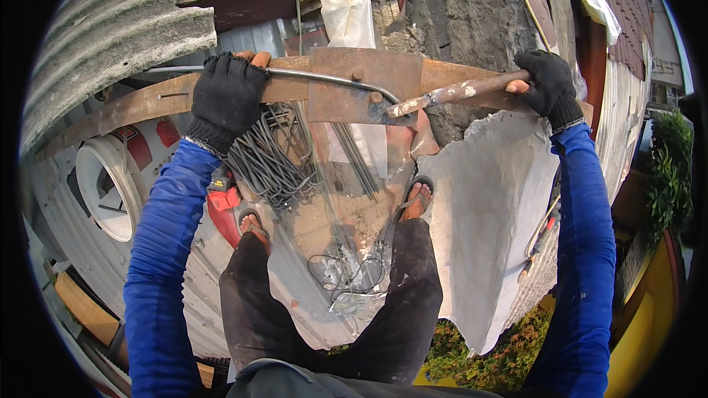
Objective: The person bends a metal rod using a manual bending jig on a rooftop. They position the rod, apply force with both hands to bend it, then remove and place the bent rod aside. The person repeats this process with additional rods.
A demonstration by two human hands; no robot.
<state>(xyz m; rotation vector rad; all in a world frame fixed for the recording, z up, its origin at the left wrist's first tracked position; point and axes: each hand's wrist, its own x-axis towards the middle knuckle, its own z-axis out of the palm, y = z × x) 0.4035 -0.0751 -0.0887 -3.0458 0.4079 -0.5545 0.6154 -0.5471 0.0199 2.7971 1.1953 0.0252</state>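
My left hand, in a black fingerless glove, is closed round a metal rod over a long wooden plank, its fingertips at the plank's far edge. The rod bends down past two rusty pins on a steel plate fixed across the plank. My right hand, gloved alike, grips a paint-flecked pipe handle, whose lower end meets the rod's bent end on the plate. A pile of bent dark rods and several straight rods lie beyond my feet, below the plank.
A white bucket and a red tool lie at left, under corrugated sheets. A broken grey slab is beside my right foot. A loose cable lies between my legs. Plants show past the roof edge.
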